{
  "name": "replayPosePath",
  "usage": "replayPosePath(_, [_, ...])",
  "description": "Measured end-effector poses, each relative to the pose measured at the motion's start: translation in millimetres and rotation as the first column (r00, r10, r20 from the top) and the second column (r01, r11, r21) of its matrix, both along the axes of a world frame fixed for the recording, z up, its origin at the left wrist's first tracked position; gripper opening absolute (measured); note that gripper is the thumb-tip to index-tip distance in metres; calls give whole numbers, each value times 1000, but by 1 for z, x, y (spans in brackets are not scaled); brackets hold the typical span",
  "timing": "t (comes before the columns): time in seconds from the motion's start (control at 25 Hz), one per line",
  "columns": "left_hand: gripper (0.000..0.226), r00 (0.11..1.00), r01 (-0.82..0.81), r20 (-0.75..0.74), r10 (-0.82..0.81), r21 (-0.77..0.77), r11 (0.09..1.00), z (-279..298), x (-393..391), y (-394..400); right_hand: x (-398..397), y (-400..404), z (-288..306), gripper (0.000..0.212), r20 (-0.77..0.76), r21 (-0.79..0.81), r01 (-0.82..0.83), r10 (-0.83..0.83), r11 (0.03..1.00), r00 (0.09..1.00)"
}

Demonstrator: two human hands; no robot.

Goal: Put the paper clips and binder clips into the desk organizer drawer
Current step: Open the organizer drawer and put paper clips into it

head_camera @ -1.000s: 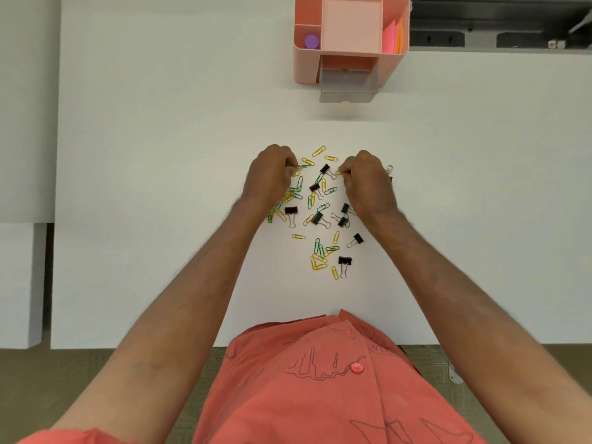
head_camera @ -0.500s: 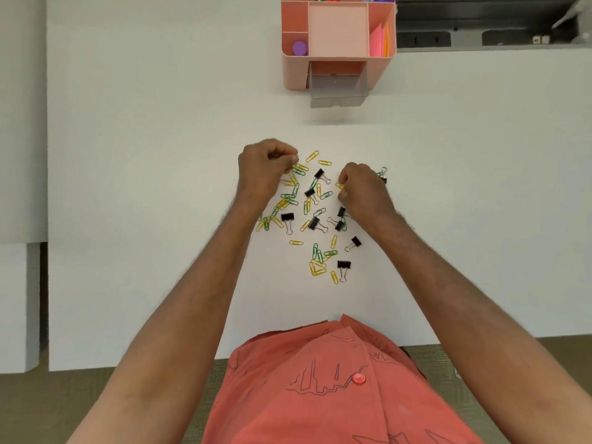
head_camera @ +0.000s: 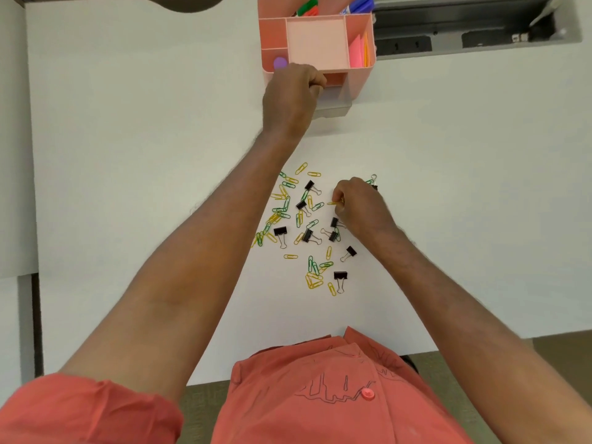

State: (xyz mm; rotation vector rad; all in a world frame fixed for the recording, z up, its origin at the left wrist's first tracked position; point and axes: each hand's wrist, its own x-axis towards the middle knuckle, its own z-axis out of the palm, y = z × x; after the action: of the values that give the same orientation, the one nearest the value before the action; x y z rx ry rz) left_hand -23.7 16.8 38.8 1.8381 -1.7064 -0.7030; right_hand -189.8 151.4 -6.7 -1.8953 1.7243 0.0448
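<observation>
Left hand (head_camera: 293, 97), fingers curled together, is hovering over the pink organizer's clear grey drawer (head_camera: 333, 104), apparently dropping clips; right hand (head_camera: 360, 206) is pinching a yellow wire paper clip (head_camera: 333, 203), needing delivery next.

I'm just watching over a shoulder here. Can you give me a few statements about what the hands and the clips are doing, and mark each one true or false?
1. The left hand is up at the organizer's open drawer. True.
2. The right hand pinches a yellow paper clip. True.
3. All clips are put away. False: many paper clips and binder clips lie on the desk.
4. The organizer is blue. False: it is pink.
</observation>
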Motion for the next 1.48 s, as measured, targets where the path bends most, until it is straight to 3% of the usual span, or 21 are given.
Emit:
replayPosePath(0.12, [23,1000,-22,-21,21,-59,998,-3,6,7,-4,2,-1,16,35,-24,-2,2,1000,999])
replayPosePath(0.24, [23,986,-106,-144,88,-123,987,-6,19,31,-6,-2,4,16,63,44,19,-22,999,998])
replayPosePath(0.36, [22,966,-194,-182,184,-39,980,-22,41,83,-5,-25,29,16,245,109,169,-192,979,950])
replayPosePath(0.44, [23,952,-256,-163,259,39,966,-37,61,123,2,-56,53,16,359,-78,265,-220,961,907])
replayPosePath(0.56, [26,949,-283,-91,300,165,945,-53,80,178,20,-106,82,15,352,-353,202,-70,914,933])
replayPosePath(0.76, [51,993,-110,0,115,294,950,-57,94,210,39,-141,75,19,89,-348,-16,51,937,995])
replayPosePath(0.92, [61,987,97,79,-137,378,921,-53,103,214,42,-119,70,18,272,-453,111,19,885,962])
replayPosePath(1.0, [60,982,112,99,-159,371,922,-53,104,212,49,-86,59,14,317,-447,102,50,889,947])
replayPosePath(1.12, [53,986,65,118,-114,357,932,-53,99,209,63,-34,34,19,194,-284,-94,153,954,969])
replayPosePath(1.24, [41,986,5,153,-58,325,946,-55,94,208,72,-14,10,49,8,-110,-249,251,962,968])
replayPosePath(1.36, [25,987,-61,163,13,293,954,-55,87,205,78,-9,-2,64,-106,-129,-347,335,929,936])
replayPosePath(1.48, [13,977,-109,206,51,279,954,-53,82,201,80,-7,-8,61,-205,-168,-402,367,900,907])
